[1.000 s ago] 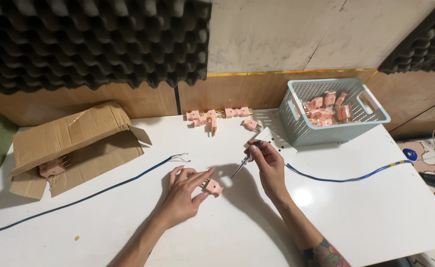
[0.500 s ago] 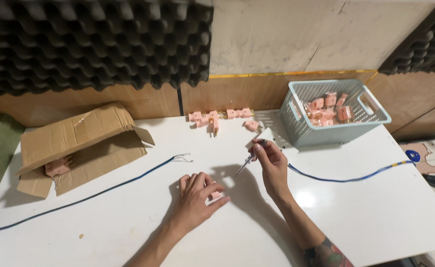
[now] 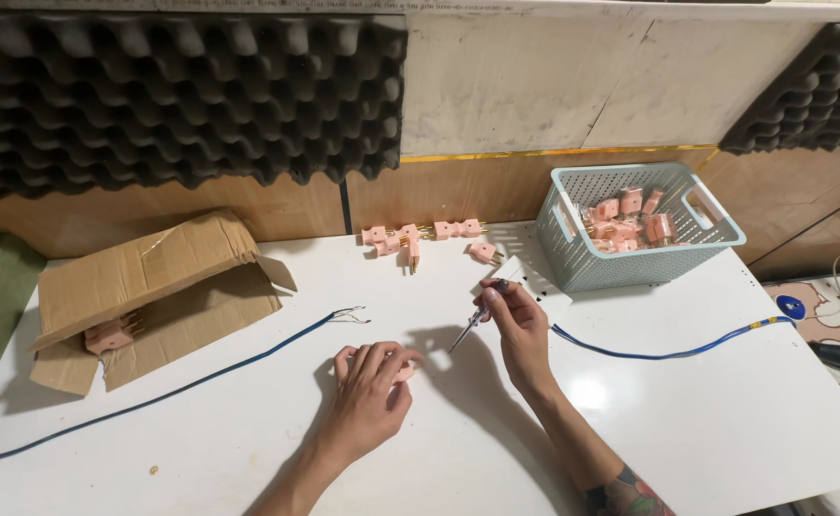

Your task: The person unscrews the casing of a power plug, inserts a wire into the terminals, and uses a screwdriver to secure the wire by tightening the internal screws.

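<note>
White table, foam-padded wall: one plug in hand.
Your left hand (image 3: 370, 387) covers a pink plug (image 3: 403, 372), fingers curled over it; your right hand (image 3: 513, 320) pinches a screwdriver (image 3: 465, 333) aimed at it. More plugs (image 3: 425, 235) wait far; the basket (image 3: 573, 268) right holds others.

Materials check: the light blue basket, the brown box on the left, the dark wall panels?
Light blue perforated basket: looks like moulded plastic, with a regular hole grid and a slight sheen. Brown open box: corrugated cardboard, matte, with creased flaps and raw edges. Dark wall panels: probably soft acoustic foam, with an egg-crate surface and no shine.
</note>
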